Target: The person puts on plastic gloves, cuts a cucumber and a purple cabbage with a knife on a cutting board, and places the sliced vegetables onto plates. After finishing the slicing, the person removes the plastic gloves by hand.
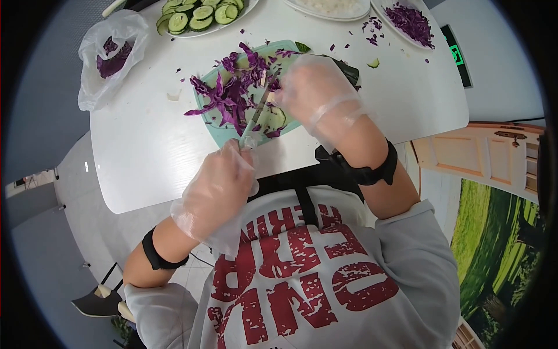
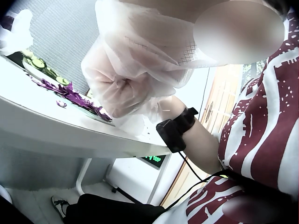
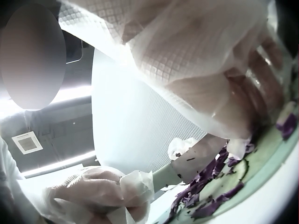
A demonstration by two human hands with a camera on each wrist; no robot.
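Observation:
In a clear plastic glove, the left hand (image 1: 218,183) grips the pale green handle of a knife (image 1: 256,116), whose blade points up across a light green cutting board (image 1: 216,135). Shredded purple cabbage (image 1: 229,99) is heaped on the board, with a cucumber slice (image 1: 275,118) beside the blade. The gloved right hand (image 1: 319,87) is over the board's right part, fingers bent down next to the blade; what lies beneath them is hidden. The right wrist view shows the blade (image 3: 198,158) close to the right hand (image 3: 224,84).
A plate of cucumber slices (image 1: 201,17) stands at the back, a plastic bag with purple cabbage (image 1: 113,61) at the left. At the back right are a bowl with pale pieces (image 1: 331,7) and a plate of shredded cabbage (image 1: 409,24). A dark green cucumber piece (image 1: 347,71) lies beyond the right hand.

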